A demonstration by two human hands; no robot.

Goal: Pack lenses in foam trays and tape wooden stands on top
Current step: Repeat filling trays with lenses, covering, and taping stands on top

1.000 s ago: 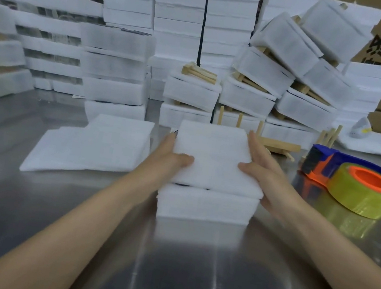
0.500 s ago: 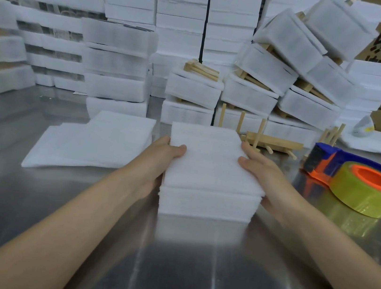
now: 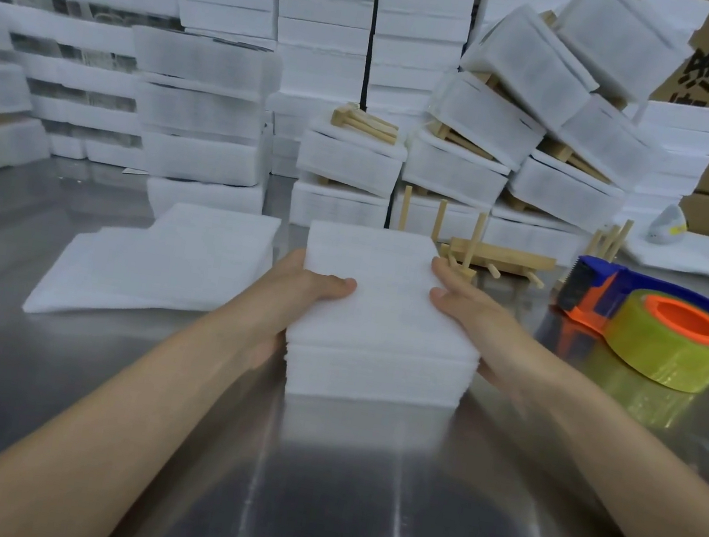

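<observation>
— Centre of the steel table (image 3: pixel 332 495), right in front of the person: the foam stack (image 3: pixel 386 319), white slabs squared up, looks to be resting flat on the metal.

— Who's got it?

— Both. Left hand (image 3: pixel 293 296) on the L side, right hand (image 3: pixel 472 327) on the R. Thumbs (image 3: pixel 336 286) laid over the top sheet. Rest of the fingers go down the sides, mostly hidden behind the foam. So it's a two-sided clamp, hands curled round the stack, not flat palms.

— Heavy?

— Doubt it. Soft foam by the look: light, squashy, prob. a bit slick sheet on sheet. Can't see any lenses from here. If they're inside it's fragile, so no hard squeeze. I'd guess the layers could slide or fan out if lifted by the top only.

— So where'd you take it?

— Same as now: opp. sides, low enough to catch the bottom slab, thumbs on top to pin the layers. Even pressure L & R.

— Other bits?

— Wooden stand (image 3: pixel 497 255) just behind the R hand, pegs up. Tape dispenser (image 3: pixel 656 331) further R, yellow roll, orange core. Loose foam sheets (image 3: pixel 152 256) to the L, apart from the stack. Finished packs (image 3: pixel 479 126) piled at the back.
</observation>
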